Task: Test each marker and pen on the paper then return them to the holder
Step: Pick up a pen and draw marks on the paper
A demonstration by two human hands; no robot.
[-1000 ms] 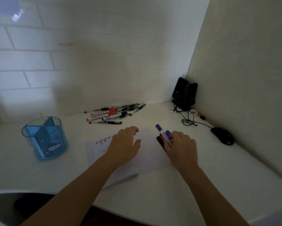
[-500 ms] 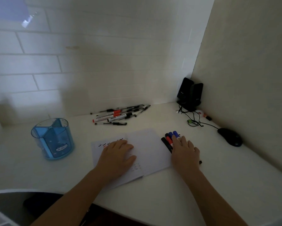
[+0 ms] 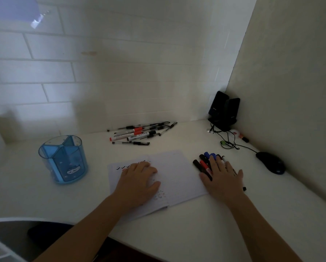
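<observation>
A white sheet of paper with small test marks lies in the middle of the desk. My left hand rests flat on its left half. My right hand lies flat, fingers spread, on a row of markers with black, red and blue caps just right of the paper. It grips none of them. A loose pile of pens and markers lies farther back near the wall. The blue see-through holder with dividers stands at the left and looks empty.
Two black speakers stand in the back right corner, with cables trailing forward. A black mouse sits by the right wall. A small red-tipped item lies near the wall. The desk's front edge curves at lower left.
My right hand held a blue-capped marker above the paper's edge, then laid it with the row of markers and flattened over them. My left hand slid back onto the paper.
</observation>
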